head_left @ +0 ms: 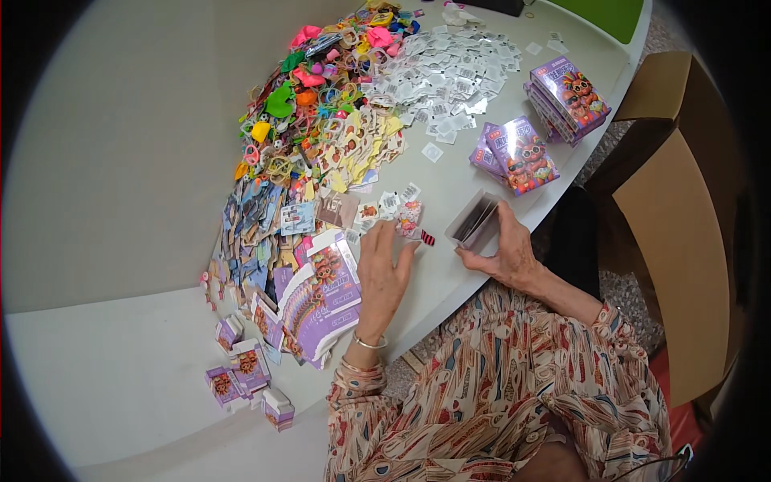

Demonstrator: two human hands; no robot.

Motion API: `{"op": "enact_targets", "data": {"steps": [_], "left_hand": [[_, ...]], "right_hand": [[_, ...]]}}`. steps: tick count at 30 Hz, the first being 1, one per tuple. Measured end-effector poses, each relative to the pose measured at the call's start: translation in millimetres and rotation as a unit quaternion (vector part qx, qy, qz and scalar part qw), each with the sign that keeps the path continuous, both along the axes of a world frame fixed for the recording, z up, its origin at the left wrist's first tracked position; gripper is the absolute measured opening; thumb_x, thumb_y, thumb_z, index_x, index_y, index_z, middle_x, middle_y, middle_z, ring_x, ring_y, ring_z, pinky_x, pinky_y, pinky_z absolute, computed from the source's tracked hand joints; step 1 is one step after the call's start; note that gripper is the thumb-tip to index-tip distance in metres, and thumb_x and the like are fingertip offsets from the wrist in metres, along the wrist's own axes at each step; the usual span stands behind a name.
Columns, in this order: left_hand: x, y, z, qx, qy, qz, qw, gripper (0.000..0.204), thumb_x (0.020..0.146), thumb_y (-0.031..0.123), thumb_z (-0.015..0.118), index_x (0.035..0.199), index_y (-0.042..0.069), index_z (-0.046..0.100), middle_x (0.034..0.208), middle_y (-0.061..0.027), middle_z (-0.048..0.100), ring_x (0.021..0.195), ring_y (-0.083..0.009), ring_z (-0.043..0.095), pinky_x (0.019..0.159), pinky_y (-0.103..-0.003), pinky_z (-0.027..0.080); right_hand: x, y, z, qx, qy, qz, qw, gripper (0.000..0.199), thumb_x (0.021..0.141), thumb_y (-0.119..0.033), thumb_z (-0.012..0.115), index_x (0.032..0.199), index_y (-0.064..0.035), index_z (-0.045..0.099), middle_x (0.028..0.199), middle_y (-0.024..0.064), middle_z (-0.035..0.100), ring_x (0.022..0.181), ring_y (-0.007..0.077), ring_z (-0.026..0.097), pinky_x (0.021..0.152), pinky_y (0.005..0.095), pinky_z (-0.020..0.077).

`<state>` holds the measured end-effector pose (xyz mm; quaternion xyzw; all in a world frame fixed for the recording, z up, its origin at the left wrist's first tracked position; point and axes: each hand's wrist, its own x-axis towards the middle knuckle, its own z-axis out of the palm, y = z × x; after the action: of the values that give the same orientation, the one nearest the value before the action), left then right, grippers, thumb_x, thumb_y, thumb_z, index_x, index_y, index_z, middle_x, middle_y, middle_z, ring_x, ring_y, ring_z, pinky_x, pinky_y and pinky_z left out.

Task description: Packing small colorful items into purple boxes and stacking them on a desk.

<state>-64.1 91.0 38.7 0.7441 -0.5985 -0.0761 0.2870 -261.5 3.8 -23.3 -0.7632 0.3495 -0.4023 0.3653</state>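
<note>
My right hand (pixel 516 255) grips a small open carton (pixel 480 242) near the table's front edge, thumb and fingers on its sides. Several thin, dark-edged flat pieces stand inside the carton. My left hand (pixel 384 277) is over the table, its thumb apart from the fingers and nothing seen held. Its fingertips are beside a pink-and-white patterned packet (pixel 409 215) and small white sachets (pixel 389 202). A small red-and-black striped piece (pixel 428 238) lies just right of its thumb. Flattened purple cartons (pixel 321 309) lie fanned out left of my left wrist.
Small colourful toys (pixel 309 96), clear sachets (pixel 450 76) and yellow printed cards (pixel 361 145) form heaps at the back. Filled purple boxes (pixel 526 157) and a stack of boxes (pixel 570 100) stand right. Small purple cartons (pixel 249 361) lie far left. A brown cardboard box (pixel 675 281) is at right.
</note>
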Motion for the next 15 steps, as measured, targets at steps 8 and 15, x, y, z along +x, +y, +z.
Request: {"op": "enact_targets", "data": {"steps": [8,15], "left_hand": [[15.3,-21.3,-23.7,0.008,-0.114,-0.036,0.993,0.02,0.079,0.005,0.07,0.098,0.001,0.063,0.107,-0.0134,0.059,0.095,-0.0304,0.057,0.08,-0.036,0.045],[22.1,-16.1,10.8,-0.078,0.366,0.061,0.925,0.013,0.093,0.006,0.06,0.103,-0.001,0.064,0.086,-0.0024,0.067,0.072,-0.0083,0.059,0.064,-0.025,0.048]], "right_hand": [[-0.3,-0.1,2.1,-0.052,0.04,0.017,0.998,0.082,0.065,-0.024,0.084,0.127,0.0052,0.038,0.109,0.022,0.056,0.096,0.0359,0.061,0.083,0.0395,0.0506],[3.5,-2.6,3.2,-0.11,0.043,0.007,0.993,0.079,0.063,-0.023,0.083,0.124,0.0043,0.041,0.106,0.0199,0.055,0.092,0.0351,0.059,0.081,0.0404,0.0493]]}}
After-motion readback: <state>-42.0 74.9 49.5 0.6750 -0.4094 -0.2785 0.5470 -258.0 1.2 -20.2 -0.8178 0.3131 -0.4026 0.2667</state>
